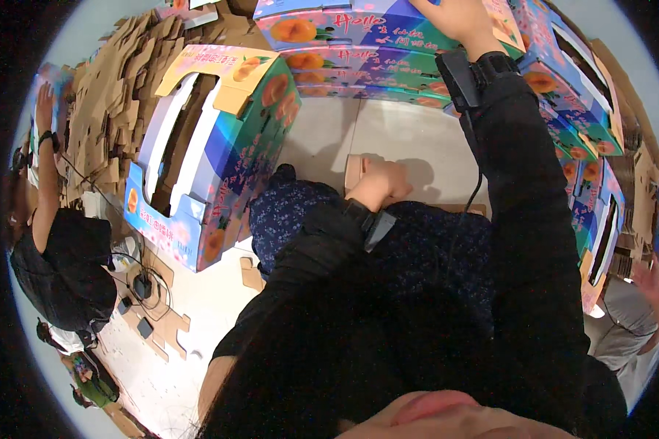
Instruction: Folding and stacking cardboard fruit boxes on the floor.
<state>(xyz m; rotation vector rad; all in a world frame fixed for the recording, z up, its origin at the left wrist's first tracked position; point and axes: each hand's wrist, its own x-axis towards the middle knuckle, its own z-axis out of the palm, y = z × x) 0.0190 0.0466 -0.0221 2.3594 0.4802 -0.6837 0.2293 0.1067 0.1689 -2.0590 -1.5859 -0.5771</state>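
My right hand [458, 18] reaches far forward and lies flat on the top of a blue fruit-printed carton [344, 25] that heads a stack of such cartons [366, 69]. My left hand [384, 183] sits low near my knees, closed around a brown tape roll [354, 173]. Both wrists carry black strapped devices, and a cable runs down my right sleeve. An open carton [220, 139] of the same print stands on the floor to my left, its flaps up and white inserts showing inside.
Flat brown cardboard sheets [117, 88] are heaped at the far left. More blue cartons [586, 124] are stacked at the right. One person [51, 249] works at the left, and another person's hand [655, 282] shows at the right. Cables and cardboard scraps [146, 300] lie on the pale floor.
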